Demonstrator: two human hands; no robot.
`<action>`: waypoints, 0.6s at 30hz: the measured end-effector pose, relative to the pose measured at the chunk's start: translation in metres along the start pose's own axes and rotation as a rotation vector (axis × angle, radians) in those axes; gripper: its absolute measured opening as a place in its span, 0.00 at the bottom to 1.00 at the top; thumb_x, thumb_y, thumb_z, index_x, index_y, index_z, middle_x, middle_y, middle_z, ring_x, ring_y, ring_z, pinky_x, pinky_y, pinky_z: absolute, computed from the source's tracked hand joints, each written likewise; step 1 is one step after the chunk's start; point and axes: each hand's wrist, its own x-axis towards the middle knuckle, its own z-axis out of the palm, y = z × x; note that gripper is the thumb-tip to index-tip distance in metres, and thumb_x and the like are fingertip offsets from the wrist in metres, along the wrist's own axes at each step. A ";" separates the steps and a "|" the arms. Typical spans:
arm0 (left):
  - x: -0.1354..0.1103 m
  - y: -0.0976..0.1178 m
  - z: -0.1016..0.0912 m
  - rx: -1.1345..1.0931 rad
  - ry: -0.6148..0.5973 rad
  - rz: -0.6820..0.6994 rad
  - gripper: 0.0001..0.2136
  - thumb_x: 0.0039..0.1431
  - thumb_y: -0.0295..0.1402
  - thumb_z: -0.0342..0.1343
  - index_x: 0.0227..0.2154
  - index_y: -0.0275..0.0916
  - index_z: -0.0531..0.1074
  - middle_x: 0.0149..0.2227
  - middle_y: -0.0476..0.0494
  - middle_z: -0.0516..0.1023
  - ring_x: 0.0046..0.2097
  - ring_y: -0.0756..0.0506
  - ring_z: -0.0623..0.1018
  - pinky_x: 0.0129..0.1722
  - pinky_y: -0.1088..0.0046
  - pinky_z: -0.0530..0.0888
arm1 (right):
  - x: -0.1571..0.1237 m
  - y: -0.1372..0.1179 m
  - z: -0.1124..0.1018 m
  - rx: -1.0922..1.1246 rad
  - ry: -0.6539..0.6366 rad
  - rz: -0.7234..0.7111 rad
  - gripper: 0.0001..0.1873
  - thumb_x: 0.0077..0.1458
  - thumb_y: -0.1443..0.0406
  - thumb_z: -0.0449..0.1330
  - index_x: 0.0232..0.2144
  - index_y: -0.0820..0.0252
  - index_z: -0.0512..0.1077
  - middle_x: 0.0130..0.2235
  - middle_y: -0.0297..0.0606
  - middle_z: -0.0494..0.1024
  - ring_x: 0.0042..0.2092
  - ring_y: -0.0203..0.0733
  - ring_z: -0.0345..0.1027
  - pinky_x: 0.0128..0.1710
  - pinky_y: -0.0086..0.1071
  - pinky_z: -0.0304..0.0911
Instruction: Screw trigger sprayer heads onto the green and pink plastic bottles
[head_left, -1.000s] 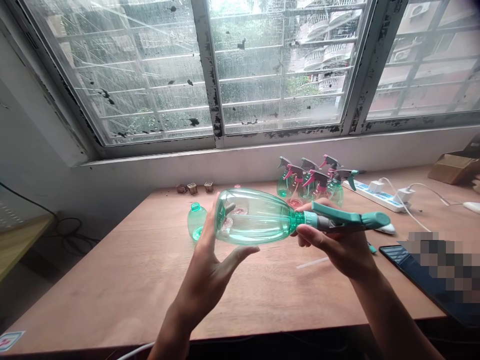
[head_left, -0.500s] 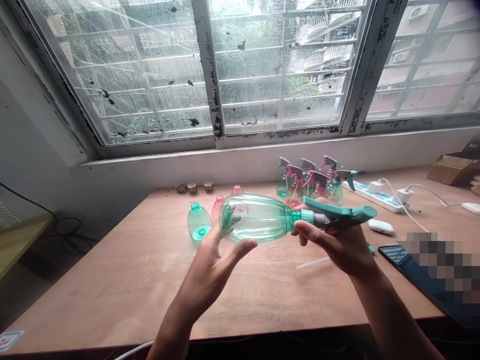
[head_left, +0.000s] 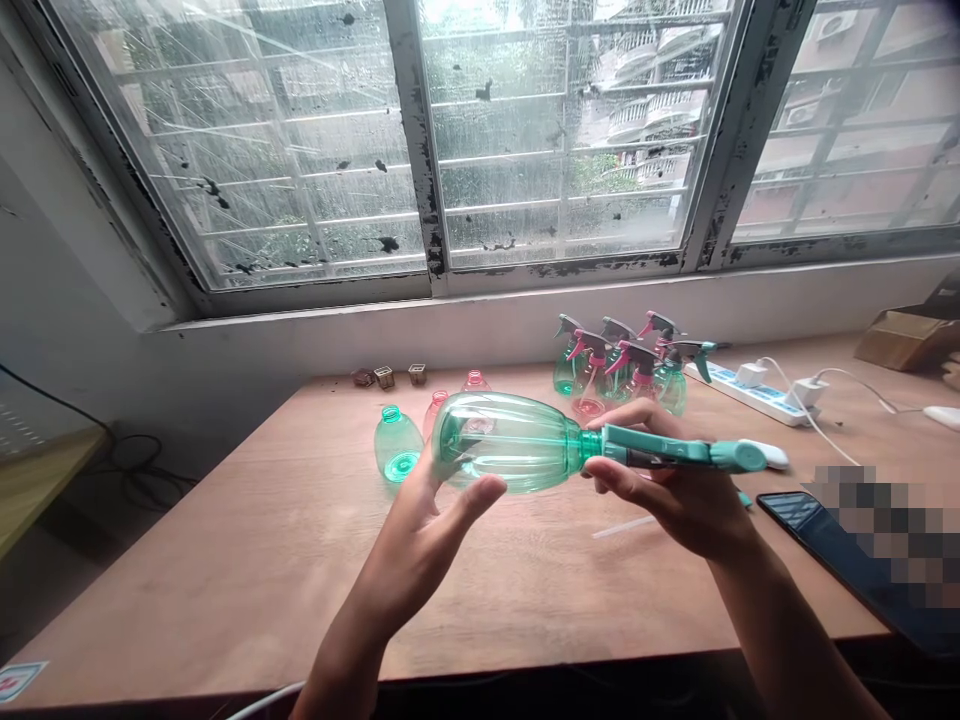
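Observation:
A clear green spray bottle lies sideways in the air above the table, its base to the left. My left hand is closed round the base end, thumb in front and the other fingers hidden behind it. At the neck, my right hand grips the teal and grey trigger sprayer head, which sits against the bottle's mouth. Behind my left hand stands an open green bottle without a sprayer. Two pink bottles stand beside it, partly hidden by the held bottle.
Several finished-looking spray bottles with pink or teal triggers stand at the back. To their right lie a power strip with plugs and a dark tablet. A clear tube rests below my right hand. Small brown blocks line the back edge.
The sprayer head has turned about the bottle's neck, and its trigger side has tipped lower and to the right. My right hand has shifted slightly with it; my left hand stays nearly still.

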 end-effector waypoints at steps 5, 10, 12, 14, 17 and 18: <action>0.000 -0.002 0.000 0.001 -0.001 0.000 0.27 0.70 0.51 0.63 0.69 0.56 0.69 0.67 0.44 0.77 0.69 0.33 0.74 0.71 0.51 0.69 | -0.001 0.004 0.001 0.018 0.019 0.035 0.10 0.62 0.62 0.75 0.41 0.54 0.77 0.26 0.29 0.79 0.28 0.39 0.76 0.29 0.30 0.74; 0.000 -0.008 0.004 0.027 0.108 0.015 0.42 0.65 0.49 0.69 0.76 0.63 0.53 0.75 0.45 0.66 0.70 0.33 0.72 0.73 0.45 0.64 | -0.002 0.011 0.006 0.169 0.059 0.106 0.08 0.66 0.61 0.72 0.42 0.54 0.77 0.24 0.29 0.80 0.26 0.41 0.76 0.27 0.34 0.75; 0.000 -0.008 0.005 0.039 0.113 0.009 0.43 0.64 0.50 0.69 0.76 0.62 0.52 0.75 0.44 0.65 0.71 0.32 0.71 0.73 0.44 0.64 | -0.002 0.011 0.006 0.193 0.052 0.104 0.06 0.66 0.61 0.71 0.42 0.53 0.78 0.24 0.29 0.80 0.25 0.40 0.75 0.26 0.34 0.74; -0.001 -0.006 0.004 0.041 0.088 -0.010 0.42 0.65 0.51 0.68 0.76 0.60 0.55 0.74 0.42 0.67 0.73 0.29 0.69 0.73 0.44 0.65 | -0.002 0.010 0.006 0.172 0.035 0.077 0.06 0.66 0.62 0.71 0.41 0.53 0.78 0.24 0.28 0.79 0.25 0.40 0.76 0.26 0.33 0.75; -0.003 0.000 0.000 0.016 0.038 -0.019 0.35 0.67 0.55 0.63 0.73 0.55 0.63 0.73 0.39 0.69 0.74 0.27 0.67 0.72 0.45 0.66 | -0.001 0.004 0.003 0.075 0.016 0.006 0.09 0.62 0.64 0.74 0.41 0.53 0.77 0.26 0.29 0.80 0.27 0.40 0.77 0.26 0.31 0.75; -0.004 0.002 -0.001 0.005 0.026 -0.018 0.33 0.68 0.56 0.62 0.71 0.54 0.66 0.73 0.40 0.69 0.74 0.27 0.67 0.73 0.45 0.66 | -0.002 0.002 0.002 0.038 0.010 -0.012 0.11 0.60 0.65 0.76 0.41 0.53 0.78 0.28 0.30 0.81 0.27 0.40 0.78 0.25 0.30 0.75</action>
